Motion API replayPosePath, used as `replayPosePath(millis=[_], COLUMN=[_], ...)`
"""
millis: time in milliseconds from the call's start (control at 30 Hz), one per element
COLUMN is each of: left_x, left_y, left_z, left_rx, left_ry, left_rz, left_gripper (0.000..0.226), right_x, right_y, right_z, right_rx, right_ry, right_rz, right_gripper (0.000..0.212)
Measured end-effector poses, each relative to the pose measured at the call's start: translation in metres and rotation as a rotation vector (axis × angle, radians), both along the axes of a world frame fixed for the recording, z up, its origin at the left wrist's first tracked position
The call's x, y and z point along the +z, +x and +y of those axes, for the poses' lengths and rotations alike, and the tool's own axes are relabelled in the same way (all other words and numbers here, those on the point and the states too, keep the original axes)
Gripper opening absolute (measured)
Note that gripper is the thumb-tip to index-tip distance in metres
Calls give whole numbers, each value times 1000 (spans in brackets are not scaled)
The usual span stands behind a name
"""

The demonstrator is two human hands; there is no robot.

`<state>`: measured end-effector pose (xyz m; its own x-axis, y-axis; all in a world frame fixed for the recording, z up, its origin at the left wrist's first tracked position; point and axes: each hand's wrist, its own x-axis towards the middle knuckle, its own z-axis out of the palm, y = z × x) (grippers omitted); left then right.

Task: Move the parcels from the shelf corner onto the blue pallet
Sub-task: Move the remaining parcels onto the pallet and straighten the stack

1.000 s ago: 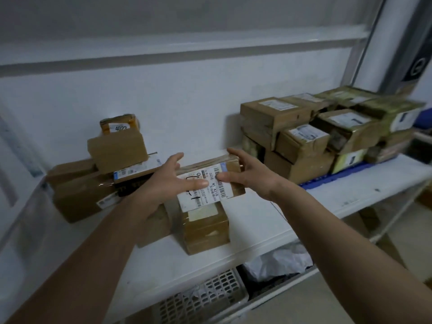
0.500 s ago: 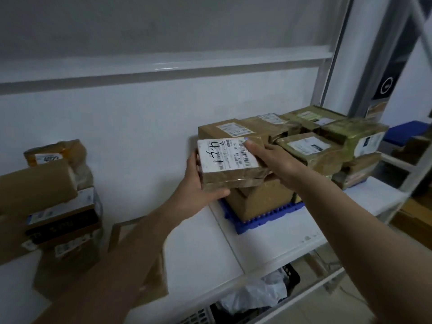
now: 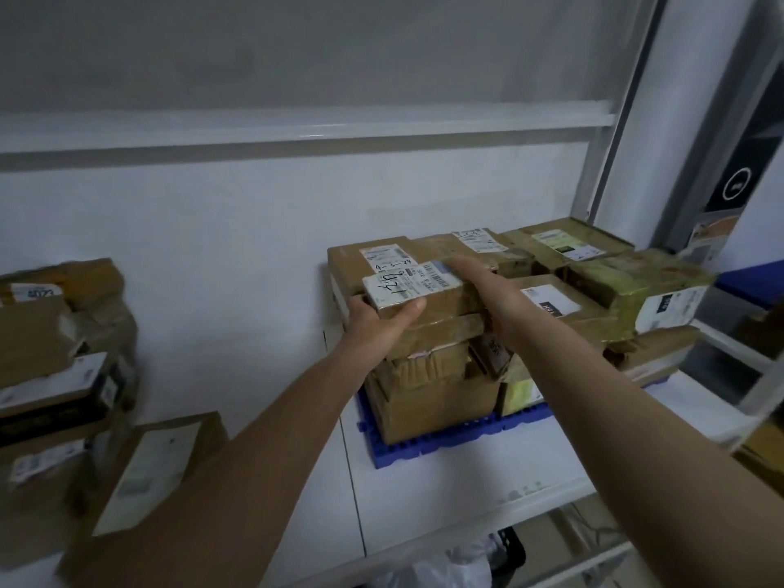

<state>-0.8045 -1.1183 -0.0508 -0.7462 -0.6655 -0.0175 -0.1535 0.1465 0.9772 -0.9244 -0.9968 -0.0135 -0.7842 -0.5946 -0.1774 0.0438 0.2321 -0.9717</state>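
Gripping the labelled parcel (image 3: pixel 418 290) at its left end with the left hand (image 3: pixel 373 320) and its right end with the right hand (image 3: pixel 488 286), the person holds it atop the stacked boxes (image 3: pixel 432 392) on the blue pallet (image 3: pixel 424 449).

Parcel (image 3: pixel 418 290) carried from shelf corner w/ both hands; now atop the pallet stack (image 3: pixel 428 375).
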Motion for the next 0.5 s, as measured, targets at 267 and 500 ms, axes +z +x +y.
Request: replayPosePath(millis=[267,500], left_x=[-7,-9], left_y=[-10,-15], left_z=[11,5], left_rx=[98,178], left_ry=[46,256], left_rz=[94,146], left_gripper=[103,109], right_x=[-14,-14], right_y=[-19,-16], right_z=[-3,-10], right_rx=[-18,13], right_ry=[22,-4], right_rz=[-35,-107], right_gripper=[47,38])
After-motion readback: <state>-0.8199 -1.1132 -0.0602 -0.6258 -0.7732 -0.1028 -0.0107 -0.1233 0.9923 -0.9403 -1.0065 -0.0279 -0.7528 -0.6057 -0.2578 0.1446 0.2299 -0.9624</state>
